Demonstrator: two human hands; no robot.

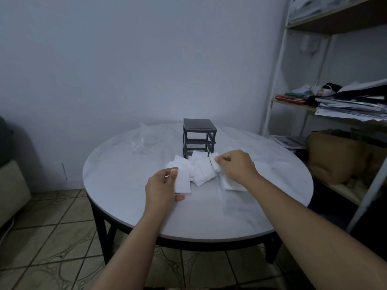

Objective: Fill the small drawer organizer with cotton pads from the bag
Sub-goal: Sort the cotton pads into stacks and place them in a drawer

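We are gripping a flat stack of cotton pads (183, 183) in our left hand (160, 186), the thumb curling under its near edge and the fingers coming over its far edge. Our right hand (236, 164) is pinching a single pad (215, 165) between thumb and fingertips, with the other fingers curling inward. Between the two hands a loose pile of pads (202, 171) is lying on the round white table (188, 222), and the pinched pad is touching the right side of that pile. Just under our right wrist another small heap (232, 186) is resting flat on the tabletop.

Just beyond the pile, ahead of both hands, the dark grey drawer organizer (199, 136) is standing upright. Its front is showing open tiers, and we cannot tell whether any drawers are sitting in it. The farthest pads are lying right at its base. Beyond our left hand and to the left of the organizer, the clear plastic bag (144, 141) is lying crumpled on the table, well apart from either hand. Off to the right of our right arm a white-framed shelf unit (343, 17) is carrying papers and clothes.
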